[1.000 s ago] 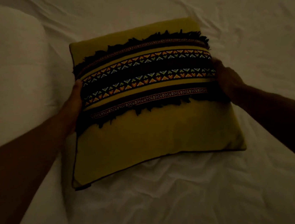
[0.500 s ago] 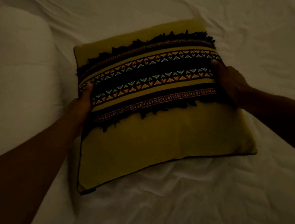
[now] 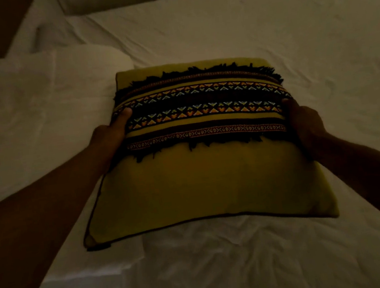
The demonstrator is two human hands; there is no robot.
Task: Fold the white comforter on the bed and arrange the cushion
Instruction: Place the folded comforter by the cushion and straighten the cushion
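We grip the yellow cushion [image 3: 203,180] by both side edges — left hand [image 3: 109,139] and right hand [image 3: 306,122] each clamped at its patterned, fringed band. It lies flat on the wrinkled white bedsheet [image 3: 242,29], mid-bed — a white pillow [image 3: 34,91] just beside its left edge.

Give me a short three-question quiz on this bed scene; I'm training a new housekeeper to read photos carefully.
1. True or false: both hands grip the cushion at its side edges.
2. What lies to the left of the cushion? A) a folded towel B) a white pillow C) a book
3. Fill in: the patterned band is fringed in ____ along its far and near edges.

Key:
1. True: the left hand and right hand each hold one side at the band.
2. B
3. Black
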